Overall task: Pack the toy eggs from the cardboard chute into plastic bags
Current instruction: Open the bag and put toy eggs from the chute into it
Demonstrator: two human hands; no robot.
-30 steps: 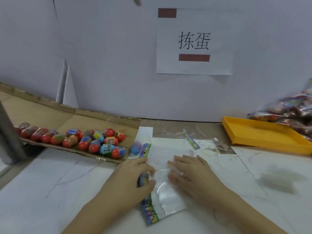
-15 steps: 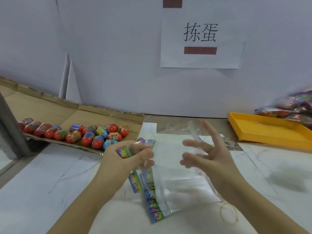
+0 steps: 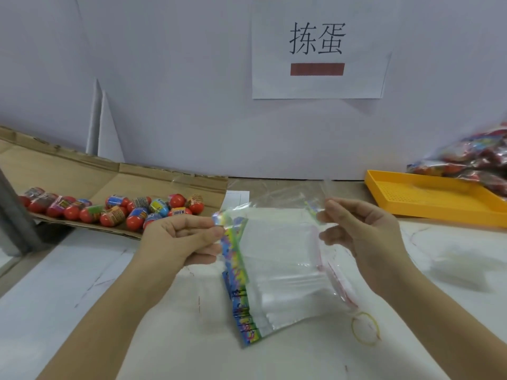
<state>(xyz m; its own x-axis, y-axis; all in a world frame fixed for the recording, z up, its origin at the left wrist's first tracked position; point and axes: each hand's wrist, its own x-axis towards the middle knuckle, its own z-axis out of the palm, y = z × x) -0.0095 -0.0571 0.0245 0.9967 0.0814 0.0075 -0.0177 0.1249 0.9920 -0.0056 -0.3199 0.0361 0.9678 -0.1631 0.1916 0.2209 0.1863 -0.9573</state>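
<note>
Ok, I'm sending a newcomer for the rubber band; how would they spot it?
Start at the white table, then find the stack of clear plastic bags in its middle. Just off the stack's near right corner lies the rubber band: a thin yellow loop, the only ring there.

head-worn view, facing down, close tabletop (image 3: 68, 311)

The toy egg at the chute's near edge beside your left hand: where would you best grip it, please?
Probably the toy egg by its red end, from the front: it lies sideways, red end facing you, other eggs crowding its flanks.
</note>
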